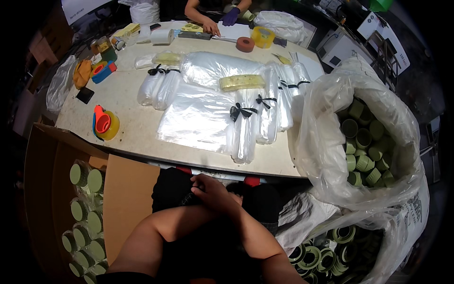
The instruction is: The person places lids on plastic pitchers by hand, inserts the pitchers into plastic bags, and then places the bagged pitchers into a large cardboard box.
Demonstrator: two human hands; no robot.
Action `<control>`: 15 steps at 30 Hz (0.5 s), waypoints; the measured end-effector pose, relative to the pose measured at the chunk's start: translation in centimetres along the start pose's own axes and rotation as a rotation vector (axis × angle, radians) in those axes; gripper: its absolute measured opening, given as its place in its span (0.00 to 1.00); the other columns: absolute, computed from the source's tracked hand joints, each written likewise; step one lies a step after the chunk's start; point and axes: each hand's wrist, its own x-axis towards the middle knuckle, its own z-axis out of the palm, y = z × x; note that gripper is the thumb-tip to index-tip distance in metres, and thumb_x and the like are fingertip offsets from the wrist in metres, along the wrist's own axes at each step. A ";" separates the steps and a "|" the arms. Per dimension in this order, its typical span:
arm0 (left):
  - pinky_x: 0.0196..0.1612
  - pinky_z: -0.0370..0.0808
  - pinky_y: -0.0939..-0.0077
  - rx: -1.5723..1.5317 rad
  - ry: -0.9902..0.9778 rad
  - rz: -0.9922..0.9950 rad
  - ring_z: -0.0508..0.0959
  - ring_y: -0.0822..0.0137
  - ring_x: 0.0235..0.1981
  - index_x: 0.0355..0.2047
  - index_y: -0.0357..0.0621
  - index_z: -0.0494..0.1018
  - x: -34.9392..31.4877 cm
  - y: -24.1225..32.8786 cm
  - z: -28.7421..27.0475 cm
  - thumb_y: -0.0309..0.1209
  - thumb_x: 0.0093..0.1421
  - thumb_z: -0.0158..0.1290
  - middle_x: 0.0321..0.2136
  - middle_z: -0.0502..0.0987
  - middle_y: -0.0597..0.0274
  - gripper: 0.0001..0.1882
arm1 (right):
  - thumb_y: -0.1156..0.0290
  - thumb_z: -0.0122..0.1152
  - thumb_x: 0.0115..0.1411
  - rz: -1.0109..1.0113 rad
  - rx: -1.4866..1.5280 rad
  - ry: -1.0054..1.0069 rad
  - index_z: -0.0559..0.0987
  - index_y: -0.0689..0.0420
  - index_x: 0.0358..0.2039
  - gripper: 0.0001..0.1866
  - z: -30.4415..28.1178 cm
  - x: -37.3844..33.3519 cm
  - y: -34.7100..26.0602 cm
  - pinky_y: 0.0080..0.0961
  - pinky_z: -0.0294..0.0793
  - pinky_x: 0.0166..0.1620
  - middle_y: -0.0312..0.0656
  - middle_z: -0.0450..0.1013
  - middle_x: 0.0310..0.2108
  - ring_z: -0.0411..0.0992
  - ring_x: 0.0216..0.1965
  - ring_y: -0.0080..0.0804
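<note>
Both forearms cross over my lap. My right hand (210, 190) rests over my black-clad left thigh, empty, its fingers loosely bent and thumb apart. Beneath the right wrist lies my left hand (236, 198), mostly covered, so its fingers cannot be made out. Neither hand touches the table (137, 137). Closest to them on the tabletop are a stack of clear plastic bags (196, 118) and a rolled bundle of bags (243, 137) tied with a black strip. A yellowish tape-like strip (242, 82) lies across the bags.
At left, a cardboard box (130, 203) holds wrapped green caps (94, 221). A tape dispenser (105, 124) stands near the table's left edge. White sacks on the right contain green cups (363, 138) and green rings (312, 258). Across the table are a co-worker's hands (211, 27), one purple-gloved.
</note>
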 end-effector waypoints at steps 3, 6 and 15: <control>0.47 0.78 0.63 0.001 0.002 0.006 0.81 0.58 0.45 0.52 0.39 0.70 0.0 0.3 0.0 0.36 0.54 0.53 0.41 0.79 0.51 0.25 | 0.66 0.65 0.59 -0.016 -0.026 0.006 0.75 0.59 0.49 0.19 -0.3 -0.1 -0.1 0.30 0.75 0.45 0.43 0.76 0.36 0.76 0.38 0.36; 0.47 0.78 0.63 0.005 0.004 0.004 0.81 0.58 0.45 0.52 0.39 0.70 0.1 0.1 0.1 0.36 0.54 0.53 0.41 0.79 0.51 0.25 | 0.66 0.65 0.59 -0.033 -0.032 0.008 0.75 0.59 0.49 0.19 -0.2 -0.1 0.2 0.30 0.75 0.45 0.43 0.76 0.36 0.76 0.38 0.35; 0.46 0.78 0.64 0.014 0.014 -0.006 0.81 0.58 0.44 0.52 0.39 0.70 0.0 -0.3 0.2 0.36 0.54 0.54 0.40 0.79 0.51 0.25 | 0.66 0.65 0.59 -0.009 -0.032 -0.004 0.76 0.59 0.49 0.19 0.0 0.0 0.0 0.29 0.75 0.44 0.42 0.76 0.36 0.76 0.38 0.35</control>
